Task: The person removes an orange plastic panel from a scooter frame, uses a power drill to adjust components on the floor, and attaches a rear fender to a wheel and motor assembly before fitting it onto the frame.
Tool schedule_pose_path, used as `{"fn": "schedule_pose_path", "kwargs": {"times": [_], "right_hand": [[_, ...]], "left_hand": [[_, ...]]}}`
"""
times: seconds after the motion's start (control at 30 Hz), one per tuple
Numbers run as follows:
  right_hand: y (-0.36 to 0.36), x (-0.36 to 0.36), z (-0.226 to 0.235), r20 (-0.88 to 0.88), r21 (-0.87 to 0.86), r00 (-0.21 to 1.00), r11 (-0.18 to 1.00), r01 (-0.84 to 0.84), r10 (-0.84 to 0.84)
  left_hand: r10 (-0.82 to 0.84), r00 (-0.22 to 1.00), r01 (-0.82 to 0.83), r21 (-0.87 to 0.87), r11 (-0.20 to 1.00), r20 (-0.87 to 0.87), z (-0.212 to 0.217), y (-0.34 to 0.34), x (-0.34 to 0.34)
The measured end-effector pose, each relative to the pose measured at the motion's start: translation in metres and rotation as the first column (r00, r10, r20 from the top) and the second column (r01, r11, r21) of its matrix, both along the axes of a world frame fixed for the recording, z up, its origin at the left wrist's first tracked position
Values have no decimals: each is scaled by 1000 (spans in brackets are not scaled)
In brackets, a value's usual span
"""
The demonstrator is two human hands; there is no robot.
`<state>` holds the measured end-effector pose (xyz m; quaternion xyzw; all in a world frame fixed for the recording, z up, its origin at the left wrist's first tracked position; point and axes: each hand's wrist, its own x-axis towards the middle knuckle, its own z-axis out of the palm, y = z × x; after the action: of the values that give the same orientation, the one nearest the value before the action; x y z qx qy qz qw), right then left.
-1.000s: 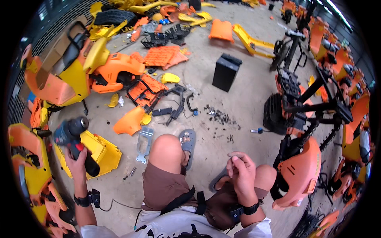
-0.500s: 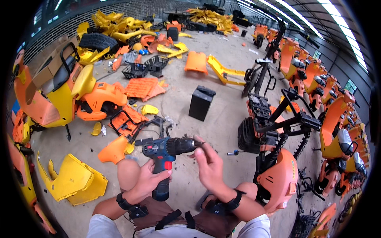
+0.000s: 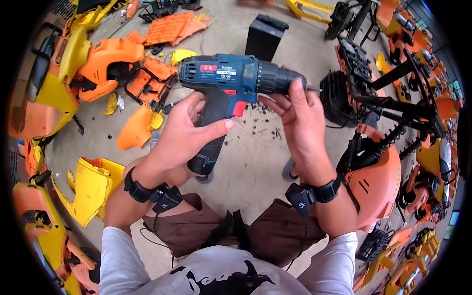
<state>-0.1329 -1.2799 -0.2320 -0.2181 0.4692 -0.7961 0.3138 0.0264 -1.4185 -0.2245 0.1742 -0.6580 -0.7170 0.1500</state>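
Note:
A blue-and-black cordless drill (image 3: 221,73) is held up in front of me, its chuck toward the right. My left hand (image 3: 184,128) wraps round the grip, thumb across its near side below the red trigger (image 3: 239,108). My right hand (image 3: 305,115) grips the black chuck (image 3: 280,78) with the thumb in front and the fingers partly hidden behind. Beyond that thumb a thin metal bit (image 3: 314,89) sticks out. Dark straps with small black boxes are on both wrists.
Behind the drill stands a black box-shaped block (image 3: 265,37). Small dark bits (image 3: 255,130) litter the concrete. At left are an orange-and-yellow scooter (image 3: 64,88) and a yellow panel (image 3: 93,184). A stripped scooter frame (image 3: 388,103) with an orange fender (image 3: 376,182) stands at right.
The drill and both hands have come up closer to the camera, and the view has tipped downward. My right hand's fingers have shifted from the chuck's tip back onto its body.

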Motion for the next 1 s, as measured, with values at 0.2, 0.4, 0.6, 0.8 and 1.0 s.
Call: {"fn": "schedule_pose_path", "kwargs": {"times": [0.2,0.4,0.6,0.8,1.0], "right_hand": [[18,-5,-5,-149,38,979,989,146,-139],[32,3,9,-173,0,937,952,307,-302],[42,-1,12,-202,-65,914,936,346,-352],[46,6,3,-328,172,931,959,226,-161],[64,17,7,-405,220,896,932,288,-181]], "left_hand": [[-14,1000,14,89,996,6,1,14,-18],[-79,997,74,162,984,26,-7,32,-19],[-237,921,284,-117,952,311,-13,37,-22],[26,988,-119,-650,751,-150,-3,38,-24],[-231,971,158,-554,818,-63,-14,54,-62]]}}
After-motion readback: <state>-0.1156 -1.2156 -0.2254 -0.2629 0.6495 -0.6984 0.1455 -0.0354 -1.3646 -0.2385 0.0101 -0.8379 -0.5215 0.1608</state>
